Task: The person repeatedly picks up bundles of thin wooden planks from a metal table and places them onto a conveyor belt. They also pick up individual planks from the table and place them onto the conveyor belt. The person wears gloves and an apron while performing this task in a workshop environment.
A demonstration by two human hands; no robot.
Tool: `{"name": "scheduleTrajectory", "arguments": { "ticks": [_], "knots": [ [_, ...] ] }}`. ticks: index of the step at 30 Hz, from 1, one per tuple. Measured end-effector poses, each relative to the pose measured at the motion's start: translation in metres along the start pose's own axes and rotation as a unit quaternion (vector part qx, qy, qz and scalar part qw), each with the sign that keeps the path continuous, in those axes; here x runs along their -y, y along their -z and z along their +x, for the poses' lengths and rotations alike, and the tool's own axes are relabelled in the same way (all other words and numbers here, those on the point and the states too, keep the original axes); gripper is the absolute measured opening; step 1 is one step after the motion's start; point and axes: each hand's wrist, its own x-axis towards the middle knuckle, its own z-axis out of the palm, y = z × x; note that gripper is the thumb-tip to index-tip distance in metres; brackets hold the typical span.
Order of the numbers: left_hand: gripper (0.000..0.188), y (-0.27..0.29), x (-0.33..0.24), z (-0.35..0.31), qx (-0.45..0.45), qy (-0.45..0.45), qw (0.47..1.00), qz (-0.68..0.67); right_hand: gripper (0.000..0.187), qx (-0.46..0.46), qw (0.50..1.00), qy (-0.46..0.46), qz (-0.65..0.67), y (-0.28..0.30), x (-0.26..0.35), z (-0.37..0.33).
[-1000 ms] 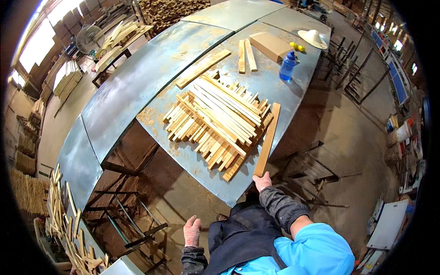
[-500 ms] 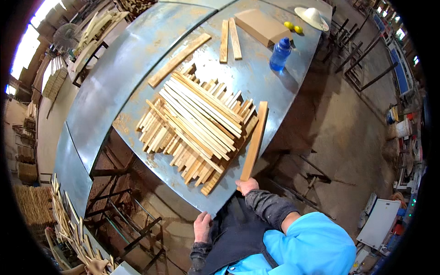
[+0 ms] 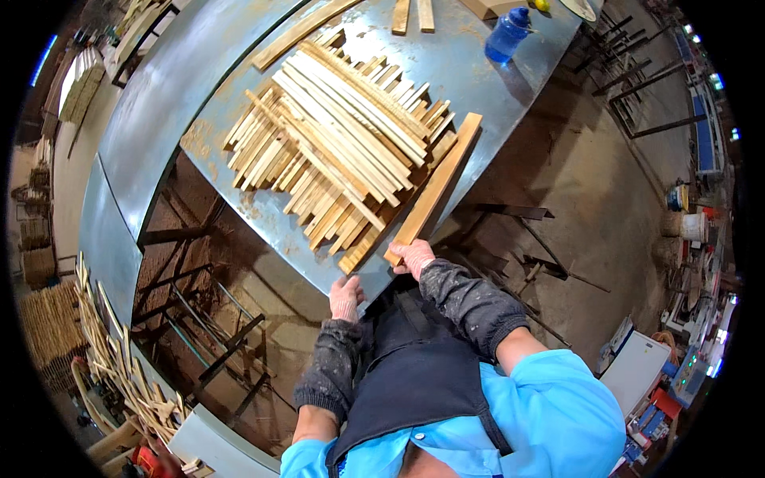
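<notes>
My right hand (image 3: 413, 258), in a pale glove, is closed round the near end of a long wooden board (image 3: 440, 191). The board slants away along the right edge of the metal table (image 3: 315, 267), beside a stack of narrow wooden strips (image 3: 343, 147). At the table's near corner is my left hand (image 3: 345, 299), also gloved, fingers stretched forward and holding nothing that I can see. Just beyond its fingertips lies the near end of another wooden piece (image 3: 362, 248), partly under the stack's right side.
A blue plastic bottle (image 3: 507, 36) stands toward the far right of the table. Loose boards (image 3: 303, 33) lie beyond the stack. Dark metal frames (image 3: 550, 267) stand on the floor at right. Scrap strips (image 3: 119, 350) pile up at lower left.
My view has tilted toward my body, so the table sits higher in the picture. The right hand keeps hold of the board; the left hand's fingers are now nearer the stack's near end.
</notes>
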Motion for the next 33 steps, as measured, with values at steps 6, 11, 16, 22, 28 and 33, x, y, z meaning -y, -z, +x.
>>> {"name": "scheduleTrajectory", "arguments": {
  "ticks": [6, 11, 16, 22, 28, 33],
  "knots": [
    [0.047, -0.003, 0.004, 0.029, 0.004, 0.065, 0.974, -0.216, 0.032, -0.002, 0.999, 0.015, 0.043, -0.025, 0.008, -0.009],
    [0.065, -0.013, -0.008, 0.045, -0.017, 0.167, 0.956, -0.242, 0.033, -0.017, 0.998, 0.037, 0.040, -0.025, 0.001, -0.001],
    [0.030, -0.020, -0.027, 0.027, 0.004, 0.225, 0.953, -0.202, 0.034, -0.041, 0.999, 0.031, -0.014, -0.002, -0.021, -0.012],
    [0.036, -0.013, -0.019, 0.046, -0.003, 0.239, 0.943, -0.232, 0.033, -0.051, 0.997, 0.044, -0.021, 0.020, -0.049, -0.031],
    [0.032, -0.020, -0.047, 0.034, 0.012, 0.261, 0.940, -0.221, 0.049, -0.169, 0.960, 0.062, -0.216, 0.028, -0.054, -0.040],
    [0.029, -0.018, -0.040, 0.049, 0.039, 0.251, 0.947, -0.197, 0.077, -0.241, 0.885, 0.034, -0.396, 0.030, -0.041, -0.051]
  ]
}}
